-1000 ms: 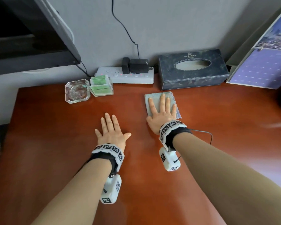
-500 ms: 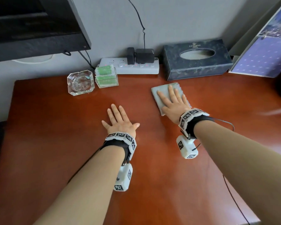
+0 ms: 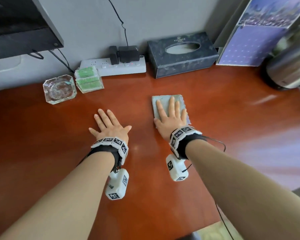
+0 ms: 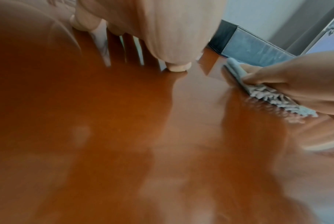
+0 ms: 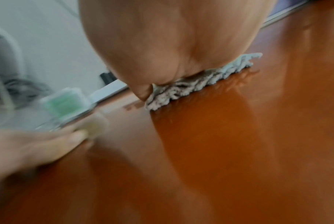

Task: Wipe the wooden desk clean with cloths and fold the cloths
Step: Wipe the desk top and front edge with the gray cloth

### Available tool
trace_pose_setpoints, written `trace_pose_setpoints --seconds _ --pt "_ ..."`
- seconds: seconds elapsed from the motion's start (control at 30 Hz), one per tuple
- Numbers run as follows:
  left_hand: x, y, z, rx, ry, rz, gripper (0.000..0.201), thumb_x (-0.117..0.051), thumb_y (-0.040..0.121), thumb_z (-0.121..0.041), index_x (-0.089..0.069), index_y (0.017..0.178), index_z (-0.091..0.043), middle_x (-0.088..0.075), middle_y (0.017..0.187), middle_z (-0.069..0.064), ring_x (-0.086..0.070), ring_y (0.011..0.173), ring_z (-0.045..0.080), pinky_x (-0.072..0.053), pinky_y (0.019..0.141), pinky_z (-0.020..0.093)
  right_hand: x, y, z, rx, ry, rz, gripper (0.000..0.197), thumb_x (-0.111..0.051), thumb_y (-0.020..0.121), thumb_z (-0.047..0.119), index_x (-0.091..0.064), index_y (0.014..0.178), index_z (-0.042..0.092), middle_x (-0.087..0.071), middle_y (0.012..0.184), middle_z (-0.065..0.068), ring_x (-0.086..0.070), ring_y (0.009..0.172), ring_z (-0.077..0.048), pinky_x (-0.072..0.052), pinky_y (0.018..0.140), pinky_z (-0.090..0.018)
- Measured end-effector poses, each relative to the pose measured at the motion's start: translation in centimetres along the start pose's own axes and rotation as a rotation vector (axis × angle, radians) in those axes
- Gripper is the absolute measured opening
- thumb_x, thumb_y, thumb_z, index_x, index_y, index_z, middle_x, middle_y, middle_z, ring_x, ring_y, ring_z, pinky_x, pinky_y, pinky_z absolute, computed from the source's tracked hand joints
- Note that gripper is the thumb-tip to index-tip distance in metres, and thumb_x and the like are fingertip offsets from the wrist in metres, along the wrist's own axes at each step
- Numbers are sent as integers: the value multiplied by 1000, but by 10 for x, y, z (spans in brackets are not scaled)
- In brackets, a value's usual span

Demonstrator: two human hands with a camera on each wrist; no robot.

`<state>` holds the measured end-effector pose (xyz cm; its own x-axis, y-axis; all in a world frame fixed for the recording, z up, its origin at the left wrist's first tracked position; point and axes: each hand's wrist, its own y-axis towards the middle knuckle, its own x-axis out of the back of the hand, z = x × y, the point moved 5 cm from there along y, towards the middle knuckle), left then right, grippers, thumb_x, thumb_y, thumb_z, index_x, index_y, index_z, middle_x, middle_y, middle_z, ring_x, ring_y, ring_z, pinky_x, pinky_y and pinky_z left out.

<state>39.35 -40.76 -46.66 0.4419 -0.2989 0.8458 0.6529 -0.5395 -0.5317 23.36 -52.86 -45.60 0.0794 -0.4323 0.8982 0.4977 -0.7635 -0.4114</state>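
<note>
Shiny brown wooden desk [image 3: 215, 153] against grey wall. Blue-grey cloth [image 3: 163, 104] flat on desk, right under right hand [image 3: 170, 118]. Fingers [image 3: 171, 104] straight and spread, pressing cloth down, not curled round it. Long side of cloth pointing same way as fingers, toward tissue box [image 3: 182, 54]. Left hand [image 3: 109, 127] flat on bare wood, fingers straight, holding nothing, cloth off to its thumb side. Right hand clearly nearer. Probably mid-wipe, folding not yet done.
</note>
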Motion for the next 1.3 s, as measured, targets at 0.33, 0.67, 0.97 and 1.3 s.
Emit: trace_pose_setpoints --seconds 0.33,0.67,0.97,1.3 --pt "-4 -2 5 50 -16 -38 87 -29 98 -62 19 154 -17 30 159 7 22 149 25 3 120 57 -25 -40 -13 226 -60 81 57 -15 102 46 17 149 46 31 157 0 24 146 -23 11 118 -50" --pt "-3 -45 -67 -128 107 -177 80 -42 99 -53 -3 157 -13 13 164 12 4 151 31 -11 120 56 18 -73 -314 -367 117 64 60 -20 99 53 14 148 51 27 159 1 20 148 -20 5 119 -53" --pt "-62 -109 -240 -443 252 20 102 -39 91 -70 20 153 -15 33 158 6 20 149 25 2 120 58 2 -79 -241 -97 -13 17 64 -17 99 50 21 149 39 33 156 -9 24 146 -29 10 116 -58" --pt "-72 -106 -254 -362 232 158 100 -46 96 -57 27 151 -17 43 153 1 31 145 22 8 120 54 27 -67 -367 -147 37 66 60 -18 100 52 18 148 48 31 157 0 22 147 -22 8 118 -54"
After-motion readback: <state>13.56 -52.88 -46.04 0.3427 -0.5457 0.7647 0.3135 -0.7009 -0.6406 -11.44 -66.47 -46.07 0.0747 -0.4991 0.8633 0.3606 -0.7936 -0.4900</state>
